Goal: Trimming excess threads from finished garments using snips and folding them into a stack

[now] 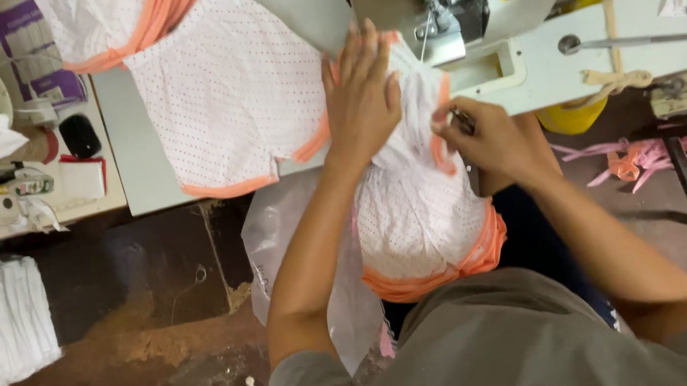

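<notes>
1. The white dotted cloth garment with orange trim [419,208] lies over the front edge of the grey table [132,162] and hangs down toward the person's lap.
2. The left hand [360,94] presses flat on it, fingers spread, gripping nothing.
3. The right hand [486,138] pinches the garment's orange edge just below the sewing machine head [449,15].
4. A matching finished garment [231,91] lies spread to the left, near the table's front edge.
5. A clear plastic bag [288,248] hangs below that edge.
6. Pink cloth scraps [650,158] lie on the floor at right.
</notes>
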